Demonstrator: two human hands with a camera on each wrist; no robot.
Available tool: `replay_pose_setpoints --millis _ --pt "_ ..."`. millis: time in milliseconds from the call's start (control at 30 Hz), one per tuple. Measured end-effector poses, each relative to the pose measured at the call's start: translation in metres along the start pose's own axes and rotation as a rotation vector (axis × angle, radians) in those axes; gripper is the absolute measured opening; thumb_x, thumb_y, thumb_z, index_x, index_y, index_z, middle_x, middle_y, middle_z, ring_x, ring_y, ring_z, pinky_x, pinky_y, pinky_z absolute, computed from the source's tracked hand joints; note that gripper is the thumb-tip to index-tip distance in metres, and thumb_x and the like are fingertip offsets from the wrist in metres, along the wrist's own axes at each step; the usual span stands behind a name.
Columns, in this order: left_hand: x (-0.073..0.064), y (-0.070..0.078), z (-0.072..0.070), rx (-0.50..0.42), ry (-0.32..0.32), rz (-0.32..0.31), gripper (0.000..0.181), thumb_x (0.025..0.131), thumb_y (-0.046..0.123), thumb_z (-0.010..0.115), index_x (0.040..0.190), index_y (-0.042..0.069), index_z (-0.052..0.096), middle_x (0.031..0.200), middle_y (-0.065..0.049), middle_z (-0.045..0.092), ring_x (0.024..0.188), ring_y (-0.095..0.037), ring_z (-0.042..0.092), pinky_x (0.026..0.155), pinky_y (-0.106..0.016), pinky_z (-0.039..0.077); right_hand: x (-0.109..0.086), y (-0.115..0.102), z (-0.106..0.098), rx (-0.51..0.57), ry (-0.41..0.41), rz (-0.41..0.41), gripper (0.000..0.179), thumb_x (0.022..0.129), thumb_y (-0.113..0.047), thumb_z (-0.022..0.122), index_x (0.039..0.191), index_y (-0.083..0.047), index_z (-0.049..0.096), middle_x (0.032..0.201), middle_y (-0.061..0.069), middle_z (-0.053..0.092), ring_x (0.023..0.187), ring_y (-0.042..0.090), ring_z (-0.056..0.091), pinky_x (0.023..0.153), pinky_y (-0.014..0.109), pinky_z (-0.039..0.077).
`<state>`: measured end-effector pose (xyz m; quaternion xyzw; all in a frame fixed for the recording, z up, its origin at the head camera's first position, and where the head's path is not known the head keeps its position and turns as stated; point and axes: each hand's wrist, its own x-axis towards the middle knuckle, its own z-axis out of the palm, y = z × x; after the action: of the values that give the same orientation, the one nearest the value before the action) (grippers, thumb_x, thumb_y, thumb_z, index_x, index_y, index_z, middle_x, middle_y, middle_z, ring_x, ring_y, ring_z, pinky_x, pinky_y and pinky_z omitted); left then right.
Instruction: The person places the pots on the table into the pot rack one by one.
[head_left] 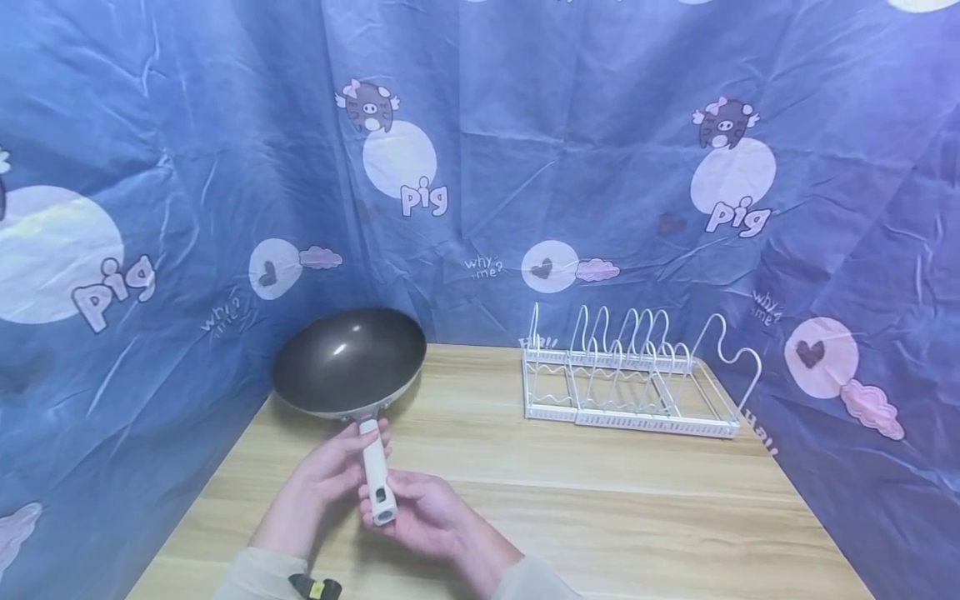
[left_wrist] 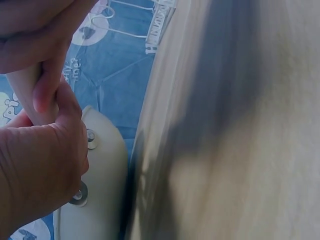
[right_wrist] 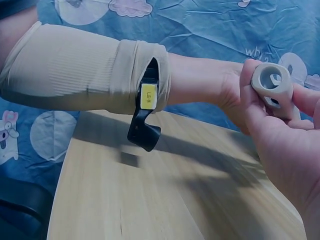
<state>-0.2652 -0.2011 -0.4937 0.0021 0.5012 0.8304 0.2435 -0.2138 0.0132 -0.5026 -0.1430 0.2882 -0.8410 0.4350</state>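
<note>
We see a round pan (head_left: 348, 362) at the far left of the worktop (head_left: 637, 508). Its inside is black and slightly shiny, its outside is pale, with metal rivets (left_wrist: 92, 139) by the cream handle (head_left: 374, 462). The left hand (head_left: 336, 462) grips this handle near the bowl; the right hand (head_left: 426, 510) holds its near end.

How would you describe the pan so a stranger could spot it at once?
Find the wooden table before the blue curtain. Over its far left corner is the pan, its pale handle gripped by the left hand and right hand. Unlike the white wire rack, it's round and dark inside.
</note>
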Motion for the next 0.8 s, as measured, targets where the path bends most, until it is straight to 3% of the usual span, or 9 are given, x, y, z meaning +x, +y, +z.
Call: replay_pose_setpoints --millis 333,633,800 --pt "0.005 0.010 0.020 0.082 -0.011 0.044 0.050 0.112 0.012 0.053 0.157 0.025 0.035 0.132 0.010 0.065 0.122 -0.010 0.067 0.113 -0.029 0.057 -0.012 -0.014 0.004 -0.075 -0.088 -0.020 0.057 0.117 -0.019 0.033 0.167 0.005 0.021 0.123 -0.001 0.068 0.111 0.009 0.066 0.106 0.021 0.058" --pt "0.004 0.021 0.041 0.036 -0.106 0.072 0.042 0.113 0.009 0.050 0.150 0.026 0.042 0.127 0.010 0.069 0.115 -0.008 0.070 0.109 -0.023 0.059 -0.019 -0.022 0.005 -0.137 -0.168 -0.115 0.052 0.117 -0.012 0.027 0.164 0.011 0.028 0.124 0.002 0.068 0.116 0.011 0.068 0.111 0.027 0.060" --pt "0.008 0.023 0.048 0.045 -0.169 0.076 0.035 0.114 0.009 0.047 0.147 0.021 0.050 0.120 0.007 0.072 0.111 -0.009 0.071 0.104 -0.022 0.061 -0.024 -0.025 0.005 -0.139 -0.178 -0.136 0.050 0.116 -0.009 0.028 0.163 0.009 0.030 0.125 0.003 0.069 0.118 0.014 0.069 0.111 0.030 0.060"
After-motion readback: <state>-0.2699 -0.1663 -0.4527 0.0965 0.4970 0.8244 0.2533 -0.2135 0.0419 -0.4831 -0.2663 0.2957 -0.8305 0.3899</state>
